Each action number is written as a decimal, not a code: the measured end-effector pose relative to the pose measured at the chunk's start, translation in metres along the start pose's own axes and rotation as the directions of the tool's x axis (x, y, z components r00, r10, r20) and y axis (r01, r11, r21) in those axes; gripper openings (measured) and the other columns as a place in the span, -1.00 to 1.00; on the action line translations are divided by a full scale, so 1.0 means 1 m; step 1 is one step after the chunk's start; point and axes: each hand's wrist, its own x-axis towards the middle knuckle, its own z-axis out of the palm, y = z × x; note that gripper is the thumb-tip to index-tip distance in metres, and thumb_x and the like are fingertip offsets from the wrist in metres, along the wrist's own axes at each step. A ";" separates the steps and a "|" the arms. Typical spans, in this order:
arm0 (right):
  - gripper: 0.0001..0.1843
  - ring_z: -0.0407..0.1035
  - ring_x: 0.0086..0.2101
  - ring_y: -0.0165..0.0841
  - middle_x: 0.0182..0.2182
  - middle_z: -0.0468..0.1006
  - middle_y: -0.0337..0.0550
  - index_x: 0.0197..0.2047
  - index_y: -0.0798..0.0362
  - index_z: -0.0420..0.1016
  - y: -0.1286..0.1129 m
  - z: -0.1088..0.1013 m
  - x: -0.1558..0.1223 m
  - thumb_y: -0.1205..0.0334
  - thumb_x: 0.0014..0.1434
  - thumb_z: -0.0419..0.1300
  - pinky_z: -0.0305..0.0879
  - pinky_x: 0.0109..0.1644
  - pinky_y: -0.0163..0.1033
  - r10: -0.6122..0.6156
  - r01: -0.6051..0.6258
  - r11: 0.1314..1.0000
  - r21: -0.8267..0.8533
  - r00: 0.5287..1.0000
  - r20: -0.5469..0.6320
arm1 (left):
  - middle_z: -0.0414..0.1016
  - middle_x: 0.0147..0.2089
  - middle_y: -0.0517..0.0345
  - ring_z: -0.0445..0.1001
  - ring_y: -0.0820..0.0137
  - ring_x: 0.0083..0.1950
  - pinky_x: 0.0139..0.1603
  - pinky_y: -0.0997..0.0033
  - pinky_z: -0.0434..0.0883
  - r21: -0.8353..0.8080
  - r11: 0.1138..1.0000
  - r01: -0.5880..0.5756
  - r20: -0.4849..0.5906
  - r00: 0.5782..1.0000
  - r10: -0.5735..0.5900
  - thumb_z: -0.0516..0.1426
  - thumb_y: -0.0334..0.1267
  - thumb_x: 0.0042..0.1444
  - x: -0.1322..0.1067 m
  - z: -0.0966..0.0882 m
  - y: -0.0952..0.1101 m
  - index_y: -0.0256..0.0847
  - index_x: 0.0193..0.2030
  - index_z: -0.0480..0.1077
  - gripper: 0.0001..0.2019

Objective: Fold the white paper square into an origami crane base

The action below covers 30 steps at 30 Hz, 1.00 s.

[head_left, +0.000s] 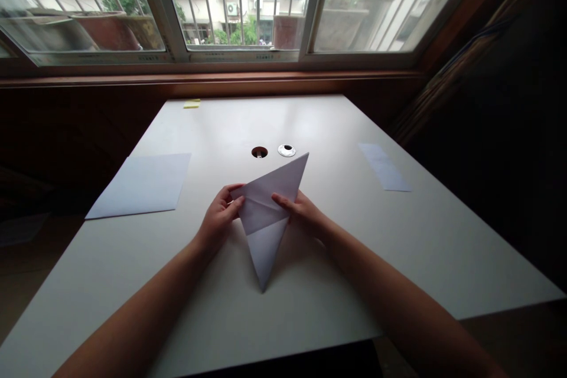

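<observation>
A folded sheet of white paper (266, 204) is held above the middle of the table, with one sharp point up to the right and another down toward me. My left hand (225, 207) pinches its left corner between thumb and fingers. On the right side, my right hand (301, 209) grips the paper with the thumb flat on its face; the other fingers are hidden behind it. Creases run across the upper part, and a folded edge crosses above the lower point.
The white table (212, 313) carries a stack of white paper (144, 186) at left, a paper strip (384, 168) at right and yellow sticky notes (192, 104) at the far left. Beyond the paper are a round hole (259, 152) and a ring-shaped silver cap (283, 152). A barred window stands behind.
</observation>
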 end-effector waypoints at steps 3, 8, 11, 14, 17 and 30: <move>-0.50 0.43 -0.32 -0.25 -0.28 0.55 -0.08 -0.02 0.04 0.49 0.001 -0.001 0.000 -0.15 0.12 0.32 0.35 -0.33 -0.21 -0.009 0.009 1.000 0.010 1.000 -0.006 | 0.48 -0.08 0.10 0.44 0.45 -0.23 -0.27 0.52 0.43 -0.025 1.000 0.009 0.019 1.000 -0.009 0.27 -0.14 0.13 -0.002 0.003 0.000 -0.14 0.12 0.36 -0.56; -0.46 0.43 -0.34 -0.26 -0.27 0.58 -0.06 -0.04 0.06 0.53 0.004 -0.004 0.001 -0.14 0.05 0.37 0.33 -0.37 -0.23 0.014 -0.014 1.000 -0.001 1.000 -0.004 | 0.49 -0.06 0.09 0.47 0.42 -0.20 -0.26 0.52 0.43 -0.048 0.999 0.004 0.035 0.999 -0.003 0.28 -0.15 0.13 -0.004 0.004 0.002 -0.12 0.20 0.31 -0.49; -0.49 0.39 -0.41 -0.32 -0.33 0.58 -0.08 -0.09 0.09 0.56 0.004 -0.004 0.000 -0.12 0.03 0.39 0.25 -0.43 -0.26 0.052 -0.051 0.998 -0.024 0.999 0.017 | 0.52 -0.12 0.11 0.48 0.43 -0.22 -0.27 0.52 0.43 -0.061 0.998 -0.007 0.037 0.999 0.010 0.29 -0.16 0.12 -0.004 0.004 0.003 -0.10 0.26 0.24 -0.41; -0.51 0.32 -0.48 -0.38 -0.41 0.55 -0.11 -0.16 0.11 0.58 0.003 -0.004 -0.001 -0.11 0.01 0.40 0.15 -0.49 -0.29 0.068 -0.068 0.997 -0.045 0.998 0.018 | 0.53 -0.20 0.15 0.48 0.44 -0.29 -0.32 0.53 0.42 -0.048 0.999 -0.020 0.006 1.000 0.020 0.31 -0.14 0.09 -0.003 0.004 0.003 -0.11 0.27 0.23 -0.38; -0.54 0.23 -0.56 -0.45 -0.52 0.49 -0.18 -0.28 0.14 0.57 0.002 -0.006 -0.001 -0.12 -0.02 0.41 0.07 -0.52 -0.30 0.087 -0.086 0.994 -0.067 0.996 0.017 | 0.54 -0.28 0.18 0.48 0.45 -0.35 -0.36 0.53 0.39 -0.027 0.999 -0.027 -0.043 0.999 0.025 0.33 -0.12 0.06 -0.002 0.002 0.003 -0.14 0.26 0.23 -0.35; -0.62 0.33 -0.55 -0.47 -0.57 0.52 -0.19 -0.42 0.12 0.50 -0.007 -0.012 -0.001 -0.05 0.01 0.40 0.06 -0.52 -0.36 0.115 -0.109 0.992 -0.065 0.988 0.105 | 0.44 -0.46 0.33 0.38 0.53 -0.47 -0.45 0.61 0.28 -0.053 0.996 -0.073 -0.186 0.981 0.062 0.33 -0.15 0.04 0.002 -0.002 0.008 -0.16 0.23 0.25 -0.37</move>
